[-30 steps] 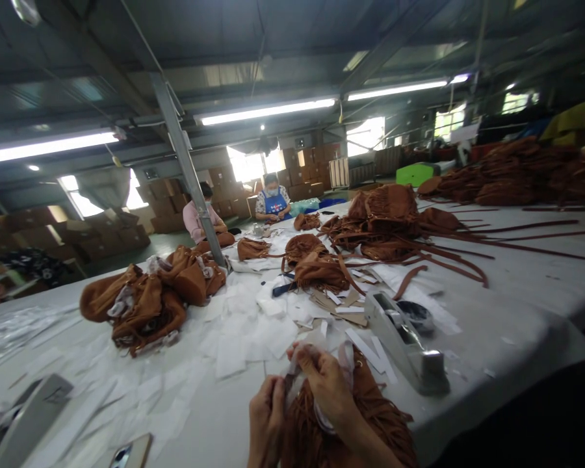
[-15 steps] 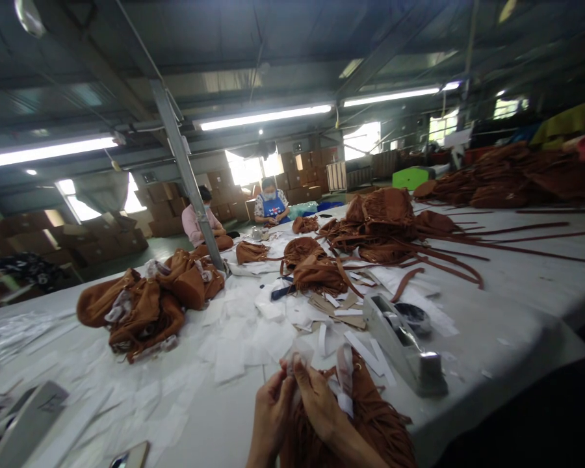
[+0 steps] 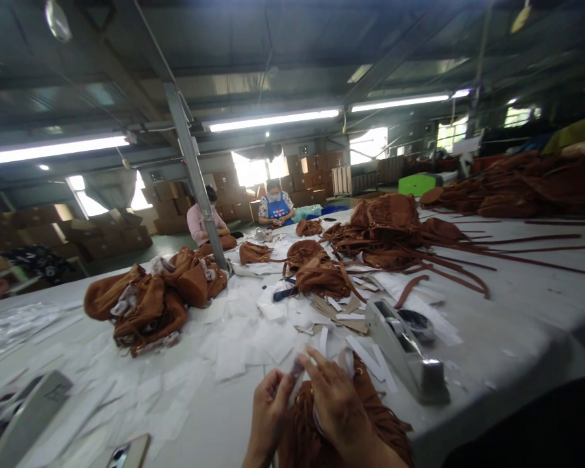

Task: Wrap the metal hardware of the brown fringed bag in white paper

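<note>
A brown fringed bag (image 3: pixel 297 435) lies on the table under my hands, at the lower middle. My left hand (image 3: pixel 269 406) is closed, pinching a small bag part wrapped in thin white tissue paper (image 3: pixel 296 370) between thumb and fingers. From the right, my right hand (image 3: pixel 334 400) bends its fingers over the top of the same wrapped part; its thumb is hidden. Another pale wrapping shows on the bag behind my right hand. What lies inside the tissue cannot be made out.
A grey tape dispenser (image 3: pixel 407 351) stands right of the bag, another tape dispenser (image 3: pixel 24 416) at lower left near a phone (image 3: pixel 129 452). Tissue sheets (image 3: pixel 231 357) and paper strips cover the middle. Brown bags (image 3: pixel 151 299) are piled left and right. A metal post (image 3: pixel 192 162) rises beyond; two people sit behind.
My right hand has shifted from a thumb pinch to fingers laid over the wrapped part. The tissue looks more tightly gathered. The view has tilted slightly.
</note>
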`<state>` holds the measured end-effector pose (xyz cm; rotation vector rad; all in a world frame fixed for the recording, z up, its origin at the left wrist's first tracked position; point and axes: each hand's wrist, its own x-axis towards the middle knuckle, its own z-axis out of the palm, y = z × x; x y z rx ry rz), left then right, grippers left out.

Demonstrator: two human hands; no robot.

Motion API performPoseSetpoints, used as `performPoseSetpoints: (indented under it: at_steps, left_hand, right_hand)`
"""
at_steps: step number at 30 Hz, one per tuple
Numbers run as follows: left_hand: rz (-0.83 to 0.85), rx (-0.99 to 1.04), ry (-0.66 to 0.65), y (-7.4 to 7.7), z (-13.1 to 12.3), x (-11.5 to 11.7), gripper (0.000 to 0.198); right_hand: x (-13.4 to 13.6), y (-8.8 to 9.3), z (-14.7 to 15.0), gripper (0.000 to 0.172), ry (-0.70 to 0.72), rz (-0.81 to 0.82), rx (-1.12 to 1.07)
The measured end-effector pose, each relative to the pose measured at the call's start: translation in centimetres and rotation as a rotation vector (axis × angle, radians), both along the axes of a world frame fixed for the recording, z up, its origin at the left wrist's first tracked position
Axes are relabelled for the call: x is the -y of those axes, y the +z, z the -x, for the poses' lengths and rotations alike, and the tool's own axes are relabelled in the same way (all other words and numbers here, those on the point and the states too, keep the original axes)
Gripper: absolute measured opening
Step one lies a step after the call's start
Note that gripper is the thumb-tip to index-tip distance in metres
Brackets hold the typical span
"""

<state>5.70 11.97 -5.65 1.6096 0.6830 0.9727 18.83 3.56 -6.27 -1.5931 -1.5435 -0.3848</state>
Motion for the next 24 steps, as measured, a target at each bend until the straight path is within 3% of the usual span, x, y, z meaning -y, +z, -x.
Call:
performPoseSetpoints:
  at_steps: [3,7,9,14,16,18,22,24]
  left_hand:
    - [-0.003,0.008,-0.095,0.5,-0.5,0.6,0.043]
    - [-0.076,-0.029,-0.116,0.8,-0.2,0.6,0.039]
    - [-0.154,-0.079,-0.116,-0.2,0.5,0.3,0.037]
    - [-0.281,-0.142,-0.053,-4.8,2.8,-0.9,0.034]
    - [-0.294,-0.134,-0.046,-5.6,3.5,-1.3,0.034]
    - [-0.254,-0.142,-0.051,-4.9,3.8,-1.7,0.037]
    - [-0.090,-0.134,-0.035,-0.8,3.1,-2.2,0.069]
    - [-0.094,-0.173,-0.079,0.9,2.3,-2.3,0.080]
  right_hand:
    - [-0.4,0.0,0.3,0.038,-0.056,0.057,0.226]
    - [-1.5,0.5,-0.3,0.030,-0.087,0.032,0.317]
    - [-1.8,1.2,-1.2,0.030,-0.132,0.033,0.346]
    - [-1.9,2.7,-2.9,0.038,-0.214,0.200,0.333]
    - [-2.1,2.6,-2.8,0.040,-0.211,0.270,0.264]
    - [-2.6,2.4,-2.3,0.041,-0.192,0.323,0.158]
    - [-3.6,3.0,-0.5,0.040,-0.073,0.403,-0.003]
    - [-3.8,3.7,0.2,0.039,0.000,0.404,-0.068]
